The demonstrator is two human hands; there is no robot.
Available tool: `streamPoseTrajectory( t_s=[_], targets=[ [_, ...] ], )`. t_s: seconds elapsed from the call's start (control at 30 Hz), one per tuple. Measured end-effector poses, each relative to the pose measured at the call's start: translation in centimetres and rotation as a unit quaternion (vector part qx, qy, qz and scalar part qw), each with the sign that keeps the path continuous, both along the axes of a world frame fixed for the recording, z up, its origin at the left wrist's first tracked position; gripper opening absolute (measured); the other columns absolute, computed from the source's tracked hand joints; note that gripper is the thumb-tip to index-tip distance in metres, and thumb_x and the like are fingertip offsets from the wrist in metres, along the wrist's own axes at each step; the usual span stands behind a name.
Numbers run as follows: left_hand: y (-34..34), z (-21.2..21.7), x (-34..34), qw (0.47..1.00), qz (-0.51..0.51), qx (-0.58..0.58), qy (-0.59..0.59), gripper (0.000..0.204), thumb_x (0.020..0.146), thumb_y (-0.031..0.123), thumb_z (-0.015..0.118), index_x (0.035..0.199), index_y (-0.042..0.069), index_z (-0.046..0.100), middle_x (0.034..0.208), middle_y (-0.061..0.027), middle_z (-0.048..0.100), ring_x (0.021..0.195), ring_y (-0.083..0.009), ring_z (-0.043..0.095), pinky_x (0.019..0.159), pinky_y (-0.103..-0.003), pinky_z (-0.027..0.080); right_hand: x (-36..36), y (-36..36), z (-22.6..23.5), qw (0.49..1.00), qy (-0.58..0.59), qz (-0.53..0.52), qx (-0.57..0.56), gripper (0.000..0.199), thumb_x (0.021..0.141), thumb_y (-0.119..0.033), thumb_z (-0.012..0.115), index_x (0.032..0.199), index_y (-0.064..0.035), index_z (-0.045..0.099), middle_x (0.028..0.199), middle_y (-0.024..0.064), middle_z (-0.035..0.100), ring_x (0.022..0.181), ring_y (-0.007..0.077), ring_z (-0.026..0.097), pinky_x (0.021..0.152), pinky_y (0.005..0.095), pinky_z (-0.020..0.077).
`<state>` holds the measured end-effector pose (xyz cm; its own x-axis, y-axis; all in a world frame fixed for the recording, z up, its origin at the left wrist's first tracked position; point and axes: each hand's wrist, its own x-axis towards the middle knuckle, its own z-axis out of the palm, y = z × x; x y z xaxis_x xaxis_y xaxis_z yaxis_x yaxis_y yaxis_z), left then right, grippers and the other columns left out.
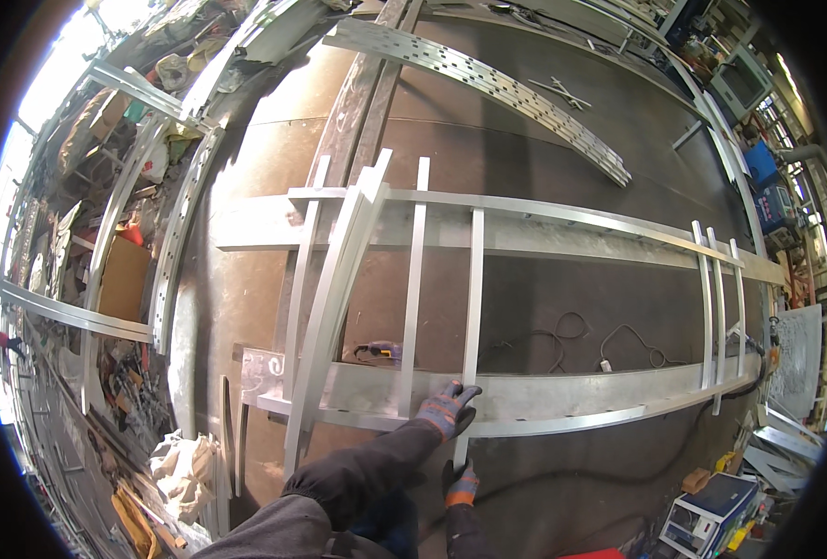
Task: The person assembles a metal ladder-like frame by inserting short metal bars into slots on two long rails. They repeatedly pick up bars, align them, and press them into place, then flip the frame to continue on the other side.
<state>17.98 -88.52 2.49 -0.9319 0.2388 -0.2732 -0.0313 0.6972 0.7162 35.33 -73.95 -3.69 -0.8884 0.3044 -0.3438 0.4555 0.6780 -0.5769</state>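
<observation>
My left hand (446, 411), in a grey and orange glove, rests at an upright aluminium bar (475, 298) with its fingers closed over it, near the long lower rail (562, 425). Closer to me, my right hand (461, 484), gloved alike, grips the near end of the same bar below the rail. The bar lies across the frame, reaching the far rail (562, 214). To its left are another thin crossbar (415, 289) and a slanted bundle of longer profiles (339, 289). Several thin crossbars (707, 307) lie at the right end.
Wide flat beams (600, 395) bear the frame. Perforated profiles (488, 79) lie across the far side. A power tool (378, 351) and cables (562, 340) are on the floor inside. A blue and white machine (711, 517) stands at the lower right; scrap and a cardboard box (124, 279) fill the left.
</observation>
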Motion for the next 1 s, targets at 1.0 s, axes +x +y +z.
streamPoseTrajectory(
  t_s=[1.0],
  targets=[
    [-1.2, 1.7, 3.9, 0.977, -0.18, -0.111, -0.004, 0.078, 0.077, -0.001, 0.059, 0.15, 0.022, 0.042, 0.135, -0.0162, 0.048, 0.127, -0.0375, 0.045, 0.11, -0.045, 0.04, 0.3, 1.0, 0.9, 0.863, -0.139, -0.247, -0.419, 0.022, 0.099, -0.008, 0.053, 0.118, 0.0003, 0.061, 0.095, 0.0074, 0.066, 0.074, 0.016, 0.065, 0.069, 0.0325, 0.06]
  ],
)
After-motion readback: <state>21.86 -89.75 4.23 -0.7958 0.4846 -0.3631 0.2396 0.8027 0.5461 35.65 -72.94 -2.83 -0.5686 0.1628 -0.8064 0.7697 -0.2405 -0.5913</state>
